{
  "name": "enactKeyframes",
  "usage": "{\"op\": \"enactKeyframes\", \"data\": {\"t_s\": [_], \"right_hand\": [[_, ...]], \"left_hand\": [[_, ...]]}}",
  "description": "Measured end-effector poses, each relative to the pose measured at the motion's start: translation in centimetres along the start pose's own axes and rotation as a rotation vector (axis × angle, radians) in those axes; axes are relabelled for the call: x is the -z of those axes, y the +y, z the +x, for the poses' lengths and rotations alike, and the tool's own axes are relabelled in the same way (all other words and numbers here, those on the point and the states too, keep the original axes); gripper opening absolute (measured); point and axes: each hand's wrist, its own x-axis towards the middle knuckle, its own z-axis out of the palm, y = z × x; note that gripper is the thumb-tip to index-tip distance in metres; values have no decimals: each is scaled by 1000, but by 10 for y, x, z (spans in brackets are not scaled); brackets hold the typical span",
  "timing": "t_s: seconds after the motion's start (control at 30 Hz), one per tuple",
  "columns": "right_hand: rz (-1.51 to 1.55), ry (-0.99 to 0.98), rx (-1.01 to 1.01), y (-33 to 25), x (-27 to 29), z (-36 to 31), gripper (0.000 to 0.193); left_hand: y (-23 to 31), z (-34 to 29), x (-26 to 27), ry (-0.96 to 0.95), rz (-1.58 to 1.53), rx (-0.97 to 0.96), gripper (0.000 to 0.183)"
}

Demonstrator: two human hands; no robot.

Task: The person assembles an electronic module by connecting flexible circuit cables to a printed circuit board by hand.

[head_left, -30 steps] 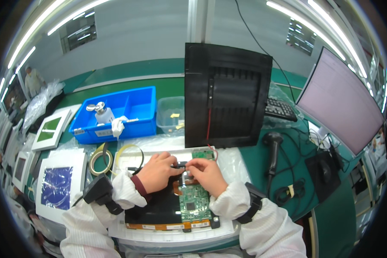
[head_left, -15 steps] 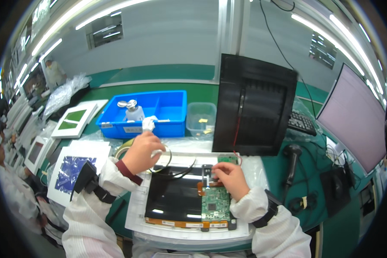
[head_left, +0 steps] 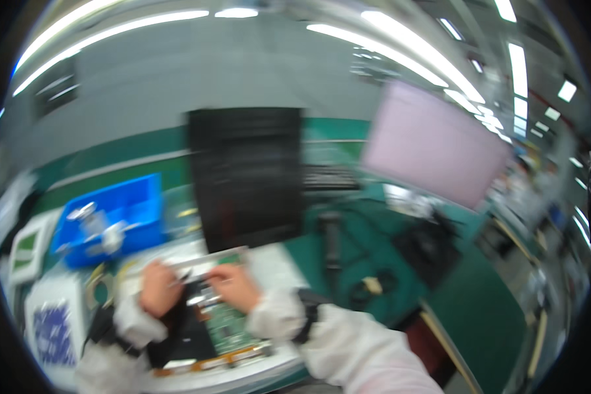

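Observation:
The picture is smeared by motion. A flat black display panel (head_left: 185, 338) lies on a white padded surface before me, with a green circuit board (head_left: 228, 326) along its right part and orange flex strips (head_left: 220, 363) at its near edge. Over the panel's far left part, my left hand (head_left: 159, 289) is closed, and a dark strand, seemingly a black cable (head_left: 188, 274), shows at its fingertips. My right hand (head_left: 236, 287) is pinched above the board's far end, close to the left hand. Whatever sits between its fingertips is too blurred to make out.
Behind stands a large black panel (head_left: 246, 177). At left are a blue bin (head_left: 144, 203) with a bottle (head_left: 90, 220), a tape roll (head_left: 100, 289) and white frames (head_left: 29, 249). A scanner (head_left: 330, 240), keyboard (head_left: 328, 177) and monitor (head_left: 433, 144) occupy the right.
The whole view has swung to the right, so the bench appears shifted left and blurred. My left hand has come down and nearer to the right hand, which stays by the board.

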Motion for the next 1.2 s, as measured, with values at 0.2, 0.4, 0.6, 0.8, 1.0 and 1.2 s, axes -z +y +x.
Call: {"op": "enactKeyframes", "data": {"t_s": [0.2,0.4,0.6,0.8,1.0,1.2], "right_hand": [[-189,19,269,-21,0,8,24],[-214,-118,258,-38,25,3,14],[-54,-148,220,-49,23,-5,10],[-94,-79,309,-43,22,-9,9],[-78,-99,229,-49,35,-12,9],[-129,-130,209,-45,37,-14,8]], "left_hand": [[25,-15,23,146,-274,-39,12],[72,-3,60,-99,-446,67,7],[83,-2,63,-193,-532,141,5],[95,4,58,-78,-508,29,1],[96,6,53,-53,-554,50,2],[93,1,42,-65,-593,85,3]]}}
